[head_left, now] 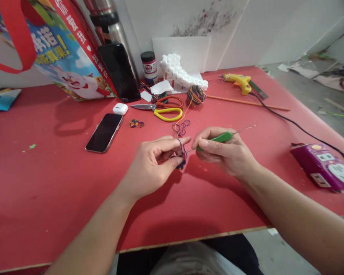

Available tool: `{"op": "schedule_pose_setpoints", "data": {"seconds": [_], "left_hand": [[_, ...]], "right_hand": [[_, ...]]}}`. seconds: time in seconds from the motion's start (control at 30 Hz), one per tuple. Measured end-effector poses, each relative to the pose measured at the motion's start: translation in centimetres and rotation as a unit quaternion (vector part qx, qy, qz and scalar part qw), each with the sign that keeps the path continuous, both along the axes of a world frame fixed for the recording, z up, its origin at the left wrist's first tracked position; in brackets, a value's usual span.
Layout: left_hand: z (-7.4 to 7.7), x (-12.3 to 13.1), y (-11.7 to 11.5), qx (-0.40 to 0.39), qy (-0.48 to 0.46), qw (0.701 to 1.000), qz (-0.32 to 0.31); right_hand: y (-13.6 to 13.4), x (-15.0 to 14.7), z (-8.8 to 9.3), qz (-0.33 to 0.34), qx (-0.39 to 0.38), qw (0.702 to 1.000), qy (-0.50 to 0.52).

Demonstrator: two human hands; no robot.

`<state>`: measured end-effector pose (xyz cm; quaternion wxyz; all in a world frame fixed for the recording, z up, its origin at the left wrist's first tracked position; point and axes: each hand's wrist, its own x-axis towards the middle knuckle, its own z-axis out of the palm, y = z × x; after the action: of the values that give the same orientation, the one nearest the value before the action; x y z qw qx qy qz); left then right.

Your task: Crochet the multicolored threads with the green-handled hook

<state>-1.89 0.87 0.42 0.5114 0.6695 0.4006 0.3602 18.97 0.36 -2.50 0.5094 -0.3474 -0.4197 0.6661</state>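
Note:
My left hand (156, 162) is closed in a pinch on a small piece of multicoloured crochet work (181, 163), with thread looped over its forefinger. My right hand (225, 151) grips a green-handled crochet hook (218, 138), whose metal tip points into the work at the left fingers. The thread (181, 128) runs up the red table (60, 198) to a multicoloured yarn ball (195, 95).
A phone (104, 132), white earbud case (120, 109), yellow and orange scissors (163, 108), a small thread scrap (136, 123), yellow glue gun (238, 81) with black cord, wooden stick (246, 102), purple power strip (325, 167), a printed bag (57, 49), second phone, flask and jar lie around.

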Motion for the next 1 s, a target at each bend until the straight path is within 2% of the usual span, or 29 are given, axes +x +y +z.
{"op": "schedule_pose_setpoints", "data": {"seconds": [0.3, 0.63, 1.0], "left_hand": [[-0.2, -0.1, -0.2, 0.004, 0.029, 0.998, -0.058], [-0.2, 0.1, -0.3, -0.021, 0.012, 0.999, -0.042], [-0.4, 0.2, -0.2, -0.017, 0.039, 0.998, -0.034]], "right_hand": [[0.4, 1.3, 0.1, 0.012, 0.021, 0.998, -0.062], [0.4, 1.6, 0.2, -0.007, 0.04, 0.994, -0.105], [0.3, 1.5, 0.6, -0.019, 0.076, 0.986, -0.148]]}}
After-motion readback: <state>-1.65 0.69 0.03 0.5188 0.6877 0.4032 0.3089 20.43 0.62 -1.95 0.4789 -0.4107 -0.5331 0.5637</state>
